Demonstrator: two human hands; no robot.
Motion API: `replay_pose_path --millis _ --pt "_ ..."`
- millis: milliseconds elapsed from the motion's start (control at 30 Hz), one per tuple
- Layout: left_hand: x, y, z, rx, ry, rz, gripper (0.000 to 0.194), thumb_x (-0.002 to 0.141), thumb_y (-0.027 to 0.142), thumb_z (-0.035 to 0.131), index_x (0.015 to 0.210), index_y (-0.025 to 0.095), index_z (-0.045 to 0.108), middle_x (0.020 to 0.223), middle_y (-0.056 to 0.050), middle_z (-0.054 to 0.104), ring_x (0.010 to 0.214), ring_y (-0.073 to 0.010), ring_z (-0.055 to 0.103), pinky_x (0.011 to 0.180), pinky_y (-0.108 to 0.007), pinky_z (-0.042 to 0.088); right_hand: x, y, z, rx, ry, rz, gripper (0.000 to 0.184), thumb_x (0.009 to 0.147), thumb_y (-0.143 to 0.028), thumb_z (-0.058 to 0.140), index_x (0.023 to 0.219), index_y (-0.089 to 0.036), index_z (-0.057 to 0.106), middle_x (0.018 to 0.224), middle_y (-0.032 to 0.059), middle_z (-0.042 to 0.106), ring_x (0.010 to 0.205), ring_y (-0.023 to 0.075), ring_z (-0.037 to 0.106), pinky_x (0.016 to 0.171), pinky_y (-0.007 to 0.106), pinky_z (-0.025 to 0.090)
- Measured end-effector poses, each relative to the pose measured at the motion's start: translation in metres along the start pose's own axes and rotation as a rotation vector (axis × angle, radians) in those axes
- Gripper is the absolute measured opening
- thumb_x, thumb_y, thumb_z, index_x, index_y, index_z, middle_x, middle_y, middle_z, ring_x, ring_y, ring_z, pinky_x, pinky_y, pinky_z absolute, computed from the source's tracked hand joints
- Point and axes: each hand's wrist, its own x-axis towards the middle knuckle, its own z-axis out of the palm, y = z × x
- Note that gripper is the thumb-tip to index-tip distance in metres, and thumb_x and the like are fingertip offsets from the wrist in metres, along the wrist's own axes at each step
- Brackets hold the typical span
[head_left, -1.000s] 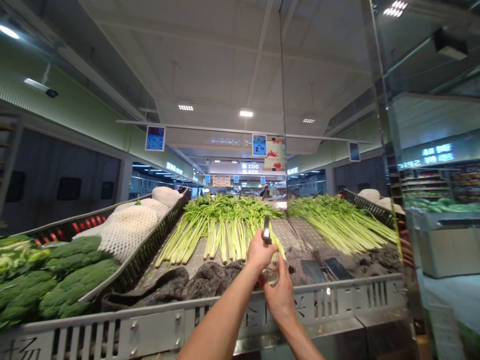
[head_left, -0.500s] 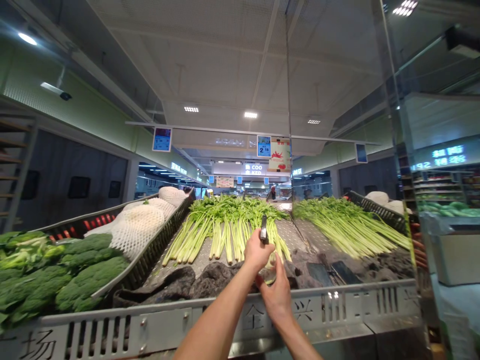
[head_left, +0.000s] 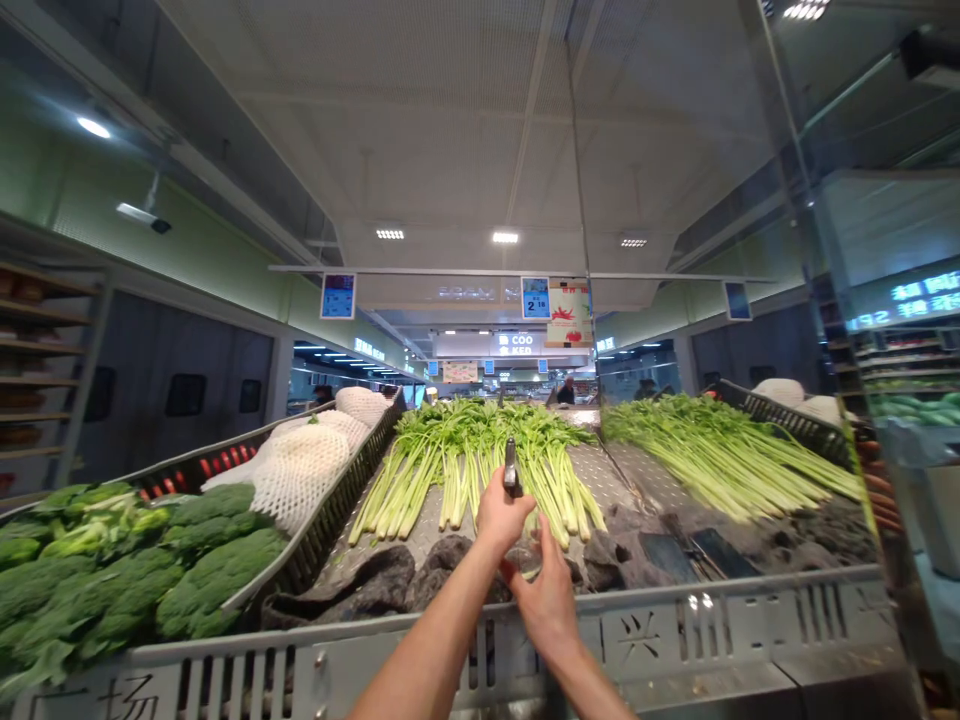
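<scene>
My left hand (head_left: 502,515) is closed around a narrow black object (head_left: 511,466) with a lighter metallic patch; its exact kind is unclear. The object points forward, in front of the celery (head_left: 442,470), which lies in bunches with stalks toward me and leaves away. Just behind and below it, my right hand (head_left: 546,590) is raised with thumb and fingers apart, nothing visible in it. Both hands are above the dark crumpled cloth (head_left: 439,570) at the front of the display.
Broccoli (head_left: 217,575) and netted pale produce (head_left: 307,455) stand at left, beside a black crate wall (head_left: 337,500). A mirror (head_left: 720,420) at right reflects the celery. A grey slotted rail (head_left: 375,655) runs along the front. Price signs (head_left: 535,298) hang above; a person (head_left: 566,391) is far back.
The view has shifted, so the stand sits further right in the picture. My left hand and the black object have moved left across the celery. The right hand stays close below.
</scene>
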Motion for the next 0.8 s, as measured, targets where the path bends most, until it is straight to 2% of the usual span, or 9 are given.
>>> replay_pose_path --millis 233,400,567,800 --pt "0.002 -0.003 -0.007 0.007 0.026 -0.003 0.015 0.057 0.016 0.053 0.07 0.018 0.046 0.057 0.005 0.048 0.05 -0.0074 0.042 0.047 -0.018 0.029 0.0 -0.002 0.008 0.006 -0.031 -0.005 0.067 0.065 -0.035 0.053 0.123 -0.009 0.032 0.117 0.0146 0.046 0.105 0.0245 0.044 0.086 0.037 0.037" --pt "0.003 -0.014 -0.015 0.03 0.033 -0.018 0.018 0.055 0.02 0.055 0.072 0.018 0.049 0.059 0.004 0.049 0.05 -0.0077 0.042 0.048 -0.019 0.031 -0.003 -0.01 0.012 0.012 -0.094 0.022 0.071 0.063 -0.039 0.054 0.123 -0.01 0.031 0.107 0.0138 0.051 0.095 0.0233 0.051 0.079 0.036 0.04" --pt "0.003 -0.026 -0.029 0.025 0.079 -0.067 0.02 0.054 0.02 0.056 0.072 0.015 0.05 0.06 0.002 0.049 0.051 -0.0081 0.043 0.048 -0.019 0.031 -0.009 -0.024 0.019 -0.016 -0.171 0.039 0.072 0.061 -0.04 0.055 0.122 -0.009 0.032 0.104 0.0132 0.052 0.094 0.0222 0.05 0.079 0.034 0.039" --pt "0.003 -0.038 -0.057 0.002 0.092 -0.1 0.023 0.051 0.021 0.058 0.072 0.014 0.051 0.062 0.002 0.051 0.052 -0.0076 0.043 0.049 -0.019 0.031 -0.019 -0.042 0.035 0.016 -0.251 0.065 0.075 0.059 -0.044 0.056 0.123 -0.015 0.03 0.104 0.0095 0.052 0.093 0.0206 0.049 0.078 0.033 0.039"
